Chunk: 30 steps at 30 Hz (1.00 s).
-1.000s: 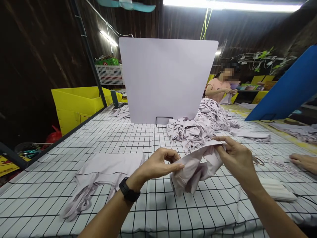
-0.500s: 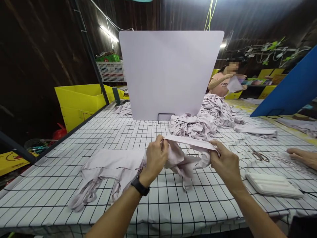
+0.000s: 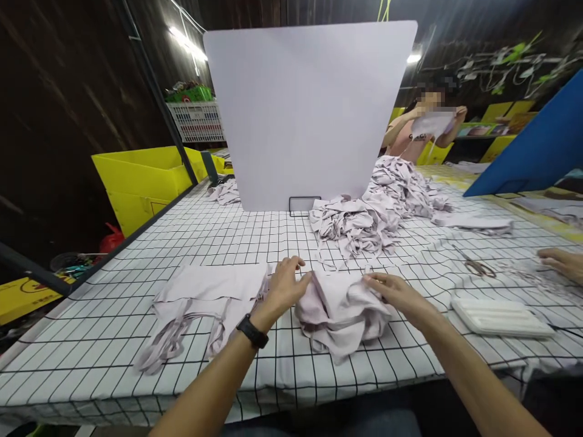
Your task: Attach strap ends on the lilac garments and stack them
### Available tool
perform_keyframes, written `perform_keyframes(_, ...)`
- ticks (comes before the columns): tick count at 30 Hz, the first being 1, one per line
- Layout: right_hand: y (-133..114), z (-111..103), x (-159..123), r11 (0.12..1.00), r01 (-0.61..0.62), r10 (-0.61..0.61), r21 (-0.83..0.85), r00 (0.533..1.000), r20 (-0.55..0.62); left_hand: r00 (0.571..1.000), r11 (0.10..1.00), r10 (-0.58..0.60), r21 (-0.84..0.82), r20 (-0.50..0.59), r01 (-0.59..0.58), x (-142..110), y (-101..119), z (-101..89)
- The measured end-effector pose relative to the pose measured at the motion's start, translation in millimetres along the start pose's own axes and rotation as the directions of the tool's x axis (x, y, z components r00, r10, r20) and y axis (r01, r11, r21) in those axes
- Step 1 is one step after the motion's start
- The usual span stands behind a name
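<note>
A crumpled pale lilac cloth garment [image 3: 341, 309] lies on the table between my hands, its upper edge roughly level. At its upper left corner is my left hand [image 3: 288, 284], fingers curved and apart, the thumb close to the cloth. My right hand [image 3: 398, 296] pinches the upper right corner between thumb and fingertips. Left of my left hand lies a flat stack of similar pale lilac strappy garments [image 3: 212, 282], straps hanging toward me. A heap of the same crumpled garments [image 3: 353, 224] sits beyond my hands.
A large pale board [image 3: 310, 115] stands upright at the back of the grid-patterned tablecloth [image 3: 255, 237]. Scissors [image 3: 478, 266] and a white ridged block [image 3: 503, 317] lie on the right. Another person's hand [image 3: 562, 264] rests at the right edge. A person [image 3: 405, 142] holds cloth behind the heap.
The garment, earlier stretched along its top edge between both hands above the table, now lies lower and looser. My left fingers have parted. The person at the back has raised their cloth.
</note>
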State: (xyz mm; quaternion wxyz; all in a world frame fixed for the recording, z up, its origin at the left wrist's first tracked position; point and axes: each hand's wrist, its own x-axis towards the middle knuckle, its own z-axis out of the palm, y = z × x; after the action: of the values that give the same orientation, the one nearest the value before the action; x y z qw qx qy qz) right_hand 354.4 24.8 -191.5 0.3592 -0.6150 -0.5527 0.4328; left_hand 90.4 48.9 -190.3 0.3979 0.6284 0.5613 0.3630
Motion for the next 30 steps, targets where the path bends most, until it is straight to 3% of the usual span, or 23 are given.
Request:
perform_keyframes(1, 6, 3, -1, 0.999, 0.015, -0.017, -0.041, 0.999, -0.045, 0.999, 0.996, 0.040, 0.073, 0.009, -0.041, -6, -3, 4.3)
perform_keyframes(3, 17, 6, -7, 0.993, 0.058, -0.066, -0.105, 0.995, -0.076, 0.982, 0.962, 0.113, 0.230, 0.151, -0.146, -20, -8, 10.7)
perform_keyframes(6, 31, 10, -17, 0.961, 0.174, -0.167, -0.212, 0.985, 0.054, 0.916, 0.910, 0.142, 0.316, 0.375, -0.270, -32, -15, 16.3)
perform_keyframes(8, 39, 12, -18, 0.936, 0.225, -0.217, -0.271, 0.974, 0.062, 0.925, 0.924, 0.136, 0.290, 0.356, -0.248, -31, -18, 19.1)
perform_keyframes(11, 43, 12, -14, 0.939, 0.209, -0.220, -0.275, 0.975, -0.012, 0.946, 0.960, 0.096, 0.220, 0.310, -0.170, -21, -21, 20.1)
perform_keyframes(14, 36, 6, -13, 0.956, 0.199, -0.191, -0.215, 0.980, 0.056, 0.948, 0.984, 0.091, 0.121, 0.304, -0.133, -13, -22, 13.7)
perform_keyframes(16, 29, 0, -16, 0.992, 0.124, -0.120, -0.032, 0.986, 0.112, 0.957, 0.992, 0.060, -0.120, 0.285, -0.027, -10, -23, 6.7)
perform_keyframes(17, 26, -2, -18, 0.992, 0.057, -0.071, 0.116, 0.990, 0.123, 0.959, 0.955, 0.032, -0.293, 0.281, 0.054, -10, -24, 3.3)
perform_keyframes(19, 22, -6, -22, 0.894, -0.090, 0.043, 0.438, 0.992, 0.116, 0.956, 0.787, -0.019, -0.585, 0.294, 0.196, -9, -24, -2.6)
perform_keyframes(21, 20, -6, -23, 0.771, -0.153, 0.121, 0.618, 0.988, 0.094, 0.955, 0.647, -0.042, -0.720, 0.294, 0.251, -10, -22, -6.2)
perform_keyframes(23, 20, -3, -23, 0.731, -0.178, 0.146, 0.659, 0.984, 0.104, 0.948, 0.552, -0.042, -0.784, 0.314, 0.284, -11, -17, -7.6)
perform_keyframes(26, 22, 5, -20, 0.777, -0.190, 0.152, 0.600, 0.982, 0.115, 0.922, 0.345, -0.014, -0.864, 0.387, 0.368, -14, -9, -6.5)
perform_keyframes(27, 22, 8, -18, 0.805, -0.176, 0.155, 0.566, 0.984, 0.086, 0.923, 0.325, -0.008, -0.872, 0.386, 0.367, -13, -6, -5.6)
perform_keyframes(28, 22, 10, -15, 0.833, -0.154, 0.155, 0.531, 0.987, 0.043, 0.933, 0.367, -0.014, -0.866, 0.360, 0.340, -11, -4, -4.5)
perform_keyframes(30, 23, 13, -10, 0.875, -0.103, 0.142, 0.473, 0.989, -0.047, 0.961, 0.535, -0.049, -0.805, 0.272, 0.256, -5, -3, -2.5)
